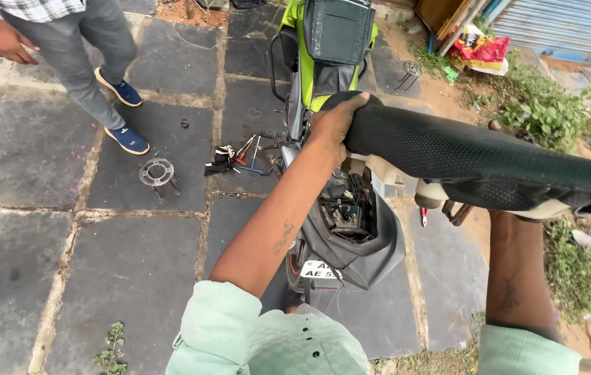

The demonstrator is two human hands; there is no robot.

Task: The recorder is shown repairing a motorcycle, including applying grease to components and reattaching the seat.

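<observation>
While seat [476,163] hangs over motorcycle [340,208], left hand [333,125] fingers clamp its front; right hand likely underneath, hidden

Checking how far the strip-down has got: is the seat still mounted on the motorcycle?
No. The black seat is lifted clear, gripped at its end by the left hand, leaving the motorcycle frame exposed.

Black dimpled seat [476,156], green motorcycle [306,69], blue shoes [127,139].

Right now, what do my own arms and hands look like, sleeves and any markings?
Both arms wear pale mint-green sleeves pushed up above the elbows. The left forearm carries a small dark tattoo, and the right forearm has another. The left hand is bare, with no glove; the right hand is hidden.
</observation>
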